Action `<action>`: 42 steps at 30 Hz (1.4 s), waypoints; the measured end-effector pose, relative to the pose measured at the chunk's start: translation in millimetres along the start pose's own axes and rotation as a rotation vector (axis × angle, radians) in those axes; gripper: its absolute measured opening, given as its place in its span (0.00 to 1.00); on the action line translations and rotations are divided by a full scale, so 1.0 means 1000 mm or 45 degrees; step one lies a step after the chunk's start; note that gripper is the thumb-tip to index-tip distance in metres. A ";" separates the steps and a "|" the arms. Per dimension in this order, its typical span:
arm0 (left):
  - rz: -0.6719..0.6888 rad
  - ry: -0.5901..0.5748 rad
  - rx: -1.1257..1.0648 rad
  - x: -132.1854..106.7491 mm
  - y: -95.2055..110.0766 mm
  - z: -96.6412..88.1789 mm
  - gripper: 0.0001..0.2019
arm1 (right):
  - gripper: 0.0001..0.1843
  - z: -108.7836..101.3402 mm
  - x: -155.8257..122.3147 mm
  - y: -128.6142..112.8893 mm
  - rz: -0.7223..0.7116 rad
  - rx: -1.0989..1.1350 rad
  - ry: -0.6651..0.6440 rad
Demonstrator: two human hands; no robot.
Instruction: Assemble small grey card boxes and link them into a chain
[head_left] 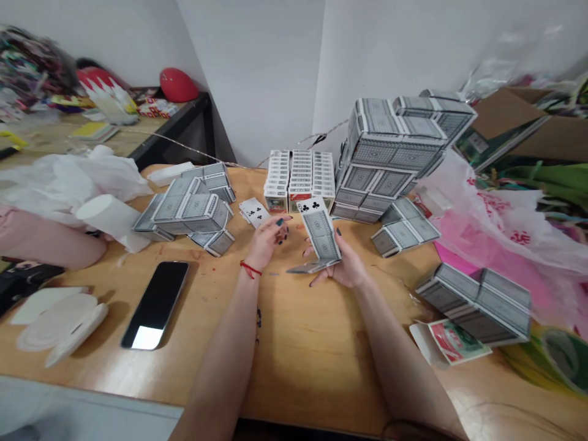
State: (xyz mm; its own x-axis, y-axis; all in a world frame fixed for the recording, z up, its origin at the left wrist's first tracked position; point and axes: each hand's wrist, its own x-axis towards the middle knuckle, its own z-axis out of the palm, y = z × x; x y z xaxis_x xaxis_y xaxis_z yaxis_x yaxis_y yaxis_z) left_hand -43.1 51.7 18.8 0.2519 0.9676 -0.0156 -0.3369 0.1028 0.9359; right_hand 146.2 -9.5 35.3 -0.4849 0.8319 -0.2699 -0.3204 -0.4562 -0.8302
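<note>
My right hand (344, 266) grips a grey-backed card box (321, 236) tilted upright, its flap open at the bottom, with a clubs card (310, 206) sticking out of its top. My left hand (270, 240), a red string on its wrist, hovers just left of the box with fingers loosely curled and nothing in them. A few loose face-up cards (254, 212) lie on the wooden table (294, 343) just beyond the left hand.
Piles of grey card boxes stand at left (188, 211), back right (395, 153) and right front (482, 300). Rows of packs (301, 174) line the back. A black phone (156, 303) lies at left, beside white paper (59, 324). Pink plastic bag (496, 226) at right.
</note>
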 end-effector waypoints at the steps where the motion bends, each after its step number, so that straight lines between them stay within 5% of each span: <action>1: -0.022 -0.037 0.016 -0.001 -0.002 0.003 0.14 | 0.35 0.003 0.000 0.000 0.034 0.000 -0.028; 8: -0.116 -0.132 0.156 -0.003 -0.015 0.014 0.12 | 0.28 0.012 0.006 0.012 0.042 -0.112 -0.001; 11: -0.058 -0.060 0.199 0.000 -0.016 0.018 0.13 | 0.19 0.007 0.012 0.020 -0.070 -0.086 0.086; 17: 0.107 0.214 0.186 0.007 -0.023 0.025 0.11 | 0.16 0.004 0.017 0.027 -0.172 -0.068 0.113; 30: -0.304 0.003 -0.731 -0.004 0.002 0.034 0.15 | 0.12 0.030 0.016 0.030 -0.060 -0.017 -0.029; 37: -0.357 0.149 -0.716 0.000 0.004 0.038 0.07 | 0.12 0.033 0.015 0.029 -0.029 -0.046 0.005; 42: -0.342 0.126 -0.655 0.001 -0.001 0.042 0.05 | 0.13 0.033 0.017 0.033 -0.047 -0.070 0.026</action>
State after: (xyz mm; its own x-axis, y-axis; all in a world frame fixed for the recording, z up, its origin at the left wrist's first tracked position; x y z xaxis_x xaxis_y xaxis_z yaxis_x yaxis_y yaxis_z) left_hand -4.0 42.8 32.4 0.3119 0.9066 -0.2843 -0.6760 0.4221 0.6040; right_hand 100.9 -20.7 19.1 -0.4570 0.8541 -0.2483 -0.2920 -0.4077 -0.8652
